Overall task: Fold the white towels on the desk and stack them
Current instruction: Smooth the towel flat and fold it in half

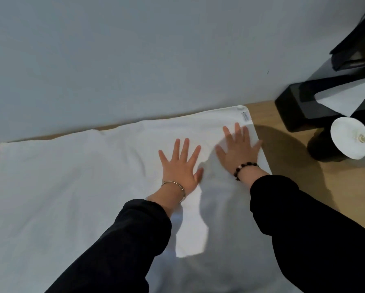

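A grey wall [135, 49] fills the upper half. Below it a white towel [71, 197] lies spread over the wooden surface [293, 166], its far edge along the wall and a small tag [245, 117] at its far right corner. A black stand [316, 102] sits at the right, a paper roll [349, 140] near it. Both hands, in black sleeves, lie flat on the towel with fingers spread, gripping nothing: the left hand [181, 168] mid-towel, the right hand [238, 149] near the right edge. The left wrist wears a bangle [177, 187], the right a bead bracelet [243, 168].
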`<state>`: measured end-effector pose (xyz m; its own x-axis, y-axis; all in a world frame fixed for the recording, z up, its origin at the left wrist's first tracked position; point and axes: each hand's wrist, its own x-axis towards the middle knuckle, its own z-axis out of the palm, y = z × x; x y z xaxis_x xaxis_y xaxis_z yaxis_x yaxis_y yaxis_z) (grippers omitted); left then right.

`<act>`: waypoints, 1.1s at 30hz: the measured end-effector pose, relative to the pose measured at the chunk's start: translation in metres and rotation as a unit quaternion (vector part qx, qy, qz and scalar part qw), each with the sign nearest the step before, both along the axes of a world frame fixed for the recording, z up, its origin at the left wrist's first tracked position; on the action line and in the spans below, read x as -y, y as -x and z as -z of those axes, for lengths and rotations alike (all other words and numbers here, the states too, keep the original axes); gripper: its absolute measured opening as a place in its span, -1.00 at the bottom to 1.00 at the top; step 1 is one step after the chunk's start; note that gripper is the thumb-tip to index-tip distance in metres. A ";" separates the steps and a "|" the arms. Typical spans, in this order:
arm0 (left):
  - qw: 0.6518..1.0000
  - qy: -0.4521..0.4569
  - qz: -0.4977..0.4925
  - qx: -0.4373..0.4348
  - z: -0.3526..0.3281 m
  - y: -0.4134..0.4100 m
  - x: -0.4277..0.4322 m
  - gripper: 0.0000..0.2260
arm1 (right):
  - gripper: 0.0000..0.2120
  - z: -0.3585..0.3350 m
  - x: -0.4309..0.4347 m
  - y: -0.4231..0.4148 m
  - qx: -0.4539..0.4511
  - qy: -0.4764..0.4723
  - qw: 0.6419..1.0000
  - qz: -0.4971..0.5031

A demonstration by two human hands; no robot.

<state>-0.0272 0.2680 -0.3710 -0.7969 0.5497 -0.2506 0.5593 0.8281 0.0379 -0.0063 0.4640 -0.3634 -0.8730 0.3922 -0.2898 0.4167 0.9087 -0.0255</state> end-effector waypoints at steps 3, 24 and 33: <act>1.000 0.001 -0.005 -0.008 0.001 -0.004 -0.003 -0.42 | -0.38 0.002 -0.012 -0.001 0.001 -0.011 0.994 0.112; 0.995 -0.003 -0.090 -0.038 -0.016 0.033 0.039 -0.51 | -0.42 -0.010 0.050 0.047 -0.049 -0.008 0.998 -0.047; 0.993 0.053 -0.100 -0.026 -0.005 0.067 0.106 -0.44 | -0.42 0.003 0.066 0.025 -0.051 0.022 0.996 -0.073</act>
